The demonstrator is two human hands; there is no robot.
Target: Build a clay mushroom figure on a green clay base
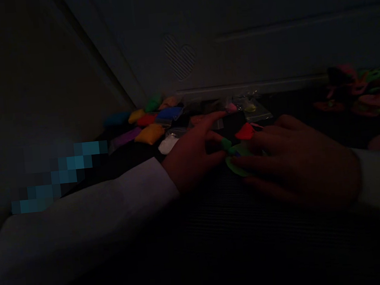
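Note:
In dim light, a flat green clay piece (235, 167) lies on the dark table between my hands. A smaller green lump (225, 144) rises at its upper left. My left hand (194, 153) reaches in from the left and pinches at this lump, one finger stretched out above it. My right hand (299, 163) comes from the right, palm down, its fingertips gripping the right part of the green clay piece and covering some of it. A spot of blue shows on the green. Beside the right fingertips is a bright red clay piece (244, 132); I cannot tell whether they touch it.
Several bags of coloured clay lie at the back left, among them an orange bag (150, 134), a blue bag (169, 113) and a white lump (168, 143). Clear plastic bags (254, 109) lie behind my hands. Colourful shaped pieces (370, 100) stand back right. A wall panel (269, 58) rises behind.

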